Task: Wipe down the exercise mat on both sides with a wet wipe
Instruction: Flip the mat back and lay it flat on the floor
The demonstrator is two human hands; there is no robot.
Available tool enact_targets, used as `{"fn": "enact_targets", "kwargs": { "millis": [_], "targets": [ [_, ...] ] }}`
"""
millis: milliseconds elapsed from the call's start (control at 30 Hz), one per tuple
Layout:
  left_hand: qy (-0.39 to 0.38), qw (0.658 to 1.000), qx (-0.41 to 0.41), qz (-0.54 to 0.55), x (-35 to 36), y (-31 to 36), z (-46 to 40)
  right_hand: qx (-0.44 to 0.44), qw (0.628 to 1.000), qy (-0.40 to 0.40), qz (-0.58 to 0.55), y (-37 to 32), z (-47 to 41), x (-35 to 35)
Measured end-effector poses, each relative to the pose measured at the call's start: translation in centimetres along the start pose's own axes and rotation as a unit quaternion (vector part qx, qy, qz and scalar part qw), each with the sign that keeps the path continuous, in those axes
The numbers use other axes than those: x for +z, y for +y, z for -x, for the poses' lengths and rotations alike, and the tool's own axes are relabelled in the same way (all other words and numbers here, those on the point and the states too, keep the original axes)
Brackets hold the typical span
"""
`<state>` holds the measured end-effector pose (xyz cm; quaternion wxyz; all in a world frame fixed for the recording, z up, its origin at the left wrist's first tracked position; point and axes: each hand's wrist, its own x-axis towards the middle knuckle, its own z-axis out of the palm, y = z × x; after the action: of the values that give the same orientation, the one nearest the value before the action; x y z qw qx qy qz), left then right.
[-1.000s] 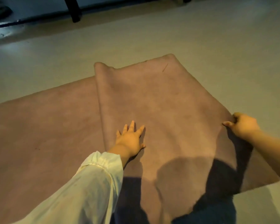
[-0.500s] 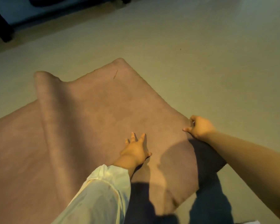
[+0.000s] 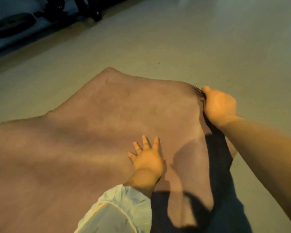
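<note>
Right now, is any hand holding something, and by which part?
The right hand grips the mat at its far right corner; the left hand rests flat on it.

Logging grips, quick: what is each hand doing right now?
Left hand: open, flat on the mat.
Right hand: gripping the mat's edge.

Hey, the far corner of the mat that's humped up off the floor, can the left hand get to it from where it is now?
Probably yes. The left hand lies flat and open on the mat, holding nothing, and only bare mat lies between it and the raised far corner. The right hand grips the edge off to the side, out of the way.
</note>
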<state>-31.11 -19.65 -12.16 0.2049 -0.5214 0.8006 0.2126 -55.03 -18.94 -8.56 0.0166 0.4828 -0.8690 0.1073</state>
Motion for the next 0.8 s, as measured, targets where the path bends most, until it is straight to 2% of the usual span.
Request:
{"fn": "enact_targets", "kwargs": {
  "millis": [100,233,300,433,600,800],
  "targets": [
    [-0.002,1.000,0.008,-0.014,-0.7,0.7,-1.3,0.047,0.998,-0.009,0.030,2.3,0.3,1.0],
    [-0.061,0.994,-0.068,0.052,-0.2,0.7,-1.9,0.083,0.993,-0.078,0.037,2.6,-0.1,2.4],
    [-0.079,0.992,-0.078,0.060,0.1,0.7,-1.9,0.075,0.992,-0.094,0.048,2.9,0.0,3.0],
    [-0.084,0.993,-0.069,0.054,0.2,0.7,-2.3,0.062,0.992,-0.084,0.068,3.3,0.5,3.7],
    [-0.091,0.992,-0.068,0.056,0.2,0.5,-2.8,0.086,0.992,-0.055,0.076,2.3,2.6,5.2],
    [-0.127,0.991,-0.035,0.022,-0.7,0.0,-3.0,-0.013,0.987,-0.161,0.014,-2.6,10.6,8.5]
  ]
}}
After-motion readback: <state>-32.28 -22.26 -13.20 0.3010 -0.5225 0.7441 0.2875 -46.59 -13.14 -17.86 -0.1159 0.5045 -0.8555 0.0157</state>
